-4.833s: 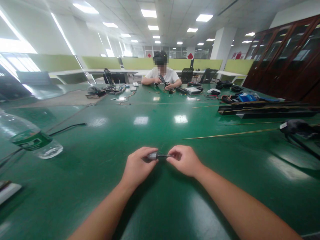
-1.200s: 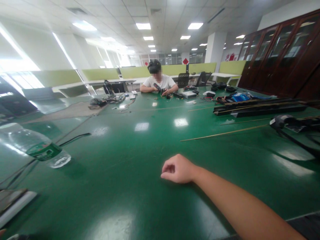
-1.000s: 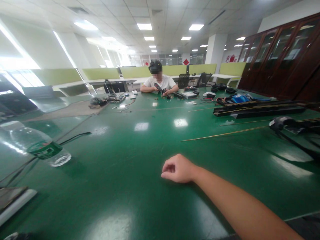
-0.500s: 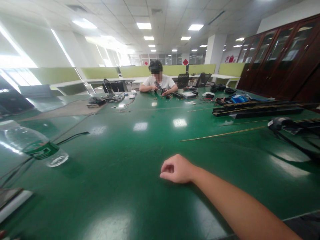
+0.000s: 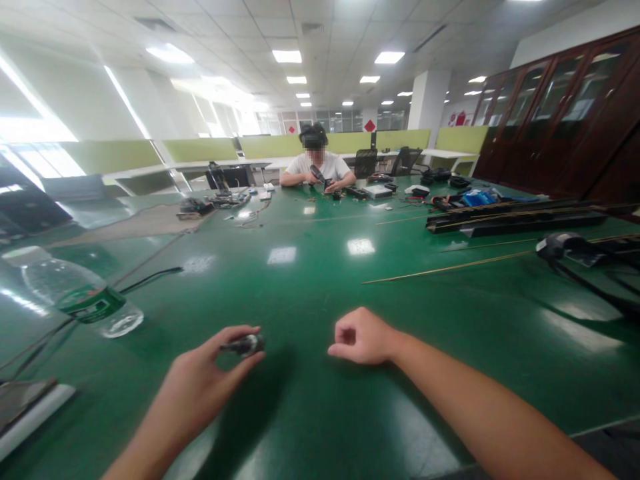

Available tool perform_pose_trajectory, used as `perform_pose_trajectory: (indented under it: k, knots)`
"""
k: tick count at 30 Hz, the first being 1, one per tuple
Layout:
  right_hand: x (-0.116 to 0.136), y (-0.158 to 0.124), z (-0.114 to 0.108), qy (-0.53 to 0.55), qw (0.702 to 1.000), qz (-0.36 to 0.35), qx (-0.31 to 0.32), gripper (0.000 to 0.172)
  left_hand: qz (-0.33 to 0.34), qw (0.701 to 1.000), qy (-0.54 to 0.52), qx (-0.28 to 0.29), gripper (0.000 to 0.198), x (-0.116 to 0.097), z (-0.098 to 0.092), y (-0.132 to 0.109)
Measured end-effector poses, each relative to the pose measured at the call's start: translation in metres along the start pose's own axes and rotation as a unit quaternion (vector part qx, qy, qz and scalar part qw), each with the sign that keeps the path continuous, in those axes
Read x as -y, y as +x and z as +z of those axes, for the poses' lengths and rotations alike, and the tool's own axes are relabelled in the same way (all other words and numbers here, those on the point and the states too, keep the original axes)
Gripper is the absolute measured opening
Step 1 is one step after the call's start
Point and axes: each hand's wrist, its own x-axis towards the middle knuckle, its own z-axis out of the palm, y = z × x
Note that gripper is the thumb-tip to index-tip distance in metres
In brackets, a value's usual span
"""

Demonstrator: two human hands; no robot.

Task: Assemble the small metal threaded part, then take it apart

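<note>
My left hand (image 5: 200,380) grips a small dark, partly shiny cylindrical object (image 5: 246,345) between thumb and fingers, above the green table (image 5: 300,293). What the object is, I cannot make out. To its right, my right hand (image 5: 363,337) rests on the table with its fingers curled round into a loop. Nothing shows inside that loop, but the inner side of the fingers is partly hidden. A gap of bare table separates the two hands.
At the left a clear plastic bottle (image 5: 95,303) leans near a black cable (image 5: 153,277). Thin brass-coloured rods (image 5: 445,268) and black channels (image 5: 520,220) lie at the right. Across the table sits a person (image 5: 317,163) holding a dark tool, among small parts.
My left hand has come in from the lower left with the small dark object in its grip. My right hand keeps its curled shape and has barely shifted.
</note>
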Motion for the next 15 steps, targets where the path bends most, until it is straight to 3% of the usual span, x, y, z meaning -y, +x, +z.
perform_pose_trajectory:
  k: [2,4,7,10,15]
  knots:
    - [-0.002,-0.001,-0.002,0.021,1.0,-0.002,-0.001,0.023,0.03,0.994,-0.036,0.094,0.03,-0.024,0.03,0.024]
    - [-0.007,-0.001,-0.004,0.065,0.998,-0.006,-0.007,0.015,0.06,0.983,-0.084,0.154,0.026,-0.046,0.061,0.044]
    - [-0.017,0.0,-0.005,0.172,0.985,0.008,-0.026,0.01,0.056,0.971,-0.161,0.167,0.025,-0.06,0.095,0.059]
    - [-0.024,0.002,-0.004,0.237,0.97,0.037,-0.04,0.009,0.032,0.96,-0.233,0.151,0.026,-0.053,0.112,0.056]
    - [-0.023,0.001,-0.002,0.235,0.971,0.039,-0.029,0.022,0.03,0.94,-0.3,0.159,0.021,-0.042,0.118,0.046]
